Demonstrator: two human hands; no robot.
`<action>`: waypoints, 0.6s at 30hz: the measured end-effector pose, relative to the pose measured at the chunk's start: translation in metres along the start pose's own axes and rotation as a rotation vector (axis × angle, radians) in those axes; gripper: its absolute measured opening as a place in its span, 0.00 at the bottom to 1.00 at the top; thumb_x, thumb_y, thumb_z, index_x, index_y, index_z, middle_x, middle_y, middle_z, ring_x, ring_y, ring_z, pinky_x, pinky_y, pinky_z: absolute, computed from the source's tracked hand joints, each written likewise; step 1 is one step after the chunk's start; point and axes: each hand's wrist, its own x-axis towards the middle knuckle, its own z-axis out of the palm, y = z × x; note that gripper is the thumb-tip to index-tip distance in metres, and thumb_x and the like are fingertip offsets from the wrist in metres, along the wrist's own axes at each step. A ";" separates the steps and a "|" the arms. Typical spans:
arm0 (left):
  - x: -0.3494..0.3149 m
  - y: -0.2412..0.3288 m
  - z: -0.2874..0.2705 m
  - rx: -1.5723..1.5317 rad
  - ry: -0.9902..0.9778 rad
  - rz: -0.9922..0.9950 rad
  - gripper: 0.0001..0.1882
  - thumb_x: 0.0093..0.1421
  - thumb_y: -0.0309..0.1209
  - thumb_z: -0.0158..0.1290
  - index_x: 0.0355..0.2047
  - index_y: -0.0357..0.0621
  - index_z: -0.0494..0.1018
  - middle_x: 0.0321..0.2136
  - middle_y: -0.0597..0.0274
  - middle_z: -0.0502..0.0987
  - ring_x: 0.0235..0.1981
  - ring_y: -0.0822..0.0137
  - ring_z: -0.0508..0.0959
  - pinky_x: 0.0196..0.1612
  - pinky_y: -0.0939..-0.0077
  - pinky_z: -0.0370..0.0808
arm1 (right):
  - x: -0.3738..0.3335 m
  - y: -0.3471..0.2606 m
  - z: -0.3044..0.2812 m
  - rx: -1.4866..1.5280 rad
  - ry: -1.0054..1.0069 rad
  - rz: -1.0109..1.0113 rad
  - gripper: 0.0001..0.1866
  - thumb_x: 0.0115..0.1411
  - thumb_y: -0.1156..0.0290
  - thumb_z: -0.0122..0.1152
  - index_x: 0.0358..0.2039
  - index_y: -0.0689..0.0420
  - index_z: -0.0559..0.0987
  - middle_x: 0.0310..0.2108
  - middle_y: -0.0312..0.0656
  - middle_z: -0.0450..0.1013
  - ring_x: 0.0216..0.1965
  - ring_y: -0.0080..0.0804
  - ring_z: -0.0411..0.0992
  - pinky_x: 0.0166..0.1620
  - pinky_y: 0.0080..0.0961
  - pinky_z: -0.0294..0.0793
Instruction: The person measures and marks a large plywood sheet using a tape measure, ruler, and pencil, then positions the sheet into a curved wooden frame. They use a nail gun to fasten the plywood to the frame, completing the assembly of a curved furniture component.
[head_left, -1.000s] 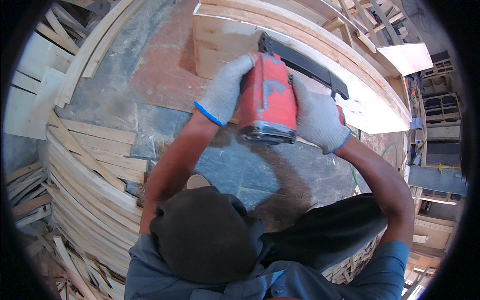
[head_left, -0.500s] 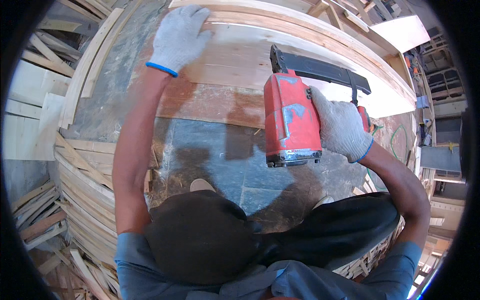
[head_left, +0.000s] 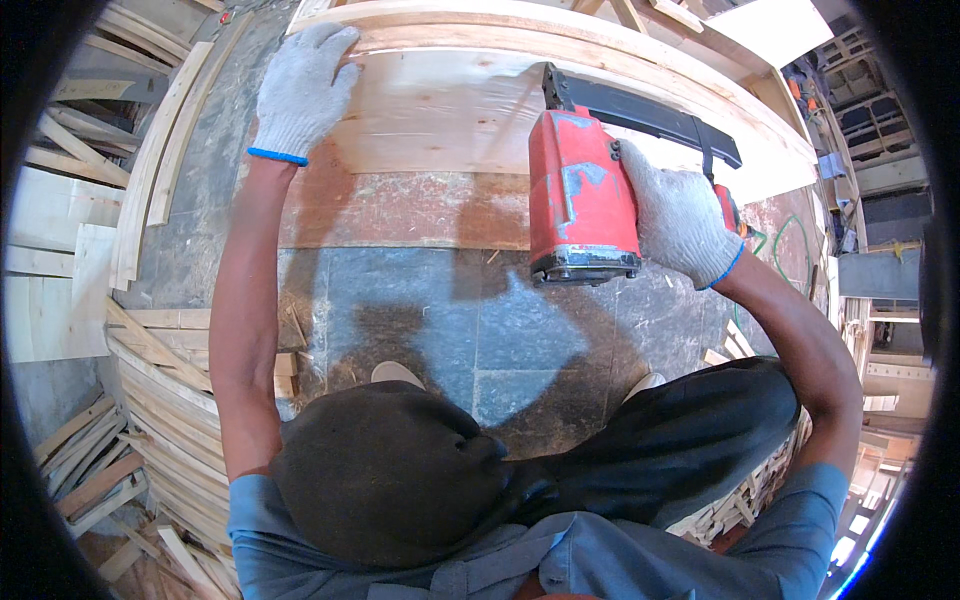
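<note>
A long wooden panel with strips along its far edge (head_left: 430, 110) lies across the floor in front of me. My left hand (head_left: 308, 88), in a pale knitted glove with a blue cuff, rests at the left end of those strips. Its fingers reach over the wood and the thumb stands apart. A scuffed red nail gun (head_left: 583, 195) with a long black magazine (head_left: 650, 118) is in my right hand (head_left: 685, 215), also gloved, which wraps its handle. The gun is held above the panel's near side; whether its nose touches wood cannot be told.
Long loose strips (head_left: 165, 170) lie on the floor at the left, above a stack of bent-looking slats (head_left: 170, 400). A green hose (head_left: 800, 245) trails on the right. Shelving (head_left: 870, 120) stands at the far right. A reddish board (head_left: 400, 210) lies along the panel's near edge.
My left hand has shifted left, with the panel's left end also further left in view. My right hand and the nail gun have moved slightly farther from me.
</note>
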 end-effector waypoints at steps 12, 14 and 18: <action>-0.003 -0.003 0.005 0.005 0.078 -0.018 0.20 0.59 0.38 0.59 0.51 0.48 0.77 0.52 0.56 0.77 0.52 0.51 0.75 0.57 0.58 0.72 | 0.015 -0.014 -0.004 -0.069 -0.089 0.011 0.19 0.57 0.70 0.59 0.47 0.63 0.69 0.33 0.59 0.76 0.31 0.56 0.79 0.32 0.47 0.77; 0.002 -0.001 0.001 -0.092 0.032 -0.056 0.19 0.61 0.38 0.56 0.50 0.45 0.78 0.51 0.52 0.78 0.52 0.50 0.76 0.57 0.58 0.72 | 0.013 -0.013 -0.005 -0.111 0.011 -0.045 0.18 0.57 0.70 0.59 0.46 0.63 0.70 0.33 0.58 0.76 0.31 0.55 0.78 0.31 0.46 0.77; 0.022 0.007 -0.003 -0.180 0.079 -0.229 0.19 0.62 0.39 0.55 0.49 0.42 0.78 0.49 0.49 0.79 0.50 0.49 0.78 0.56 0.58 0.72 | 0.012 -0.018 -0.008 -0.153 0.022 -0.042 0.16 0.58 0.70 0.58 0.44 0.63 0.71 0.32 0.57 0.76 0.31 0.53 0.78 0.31 0.44 0.78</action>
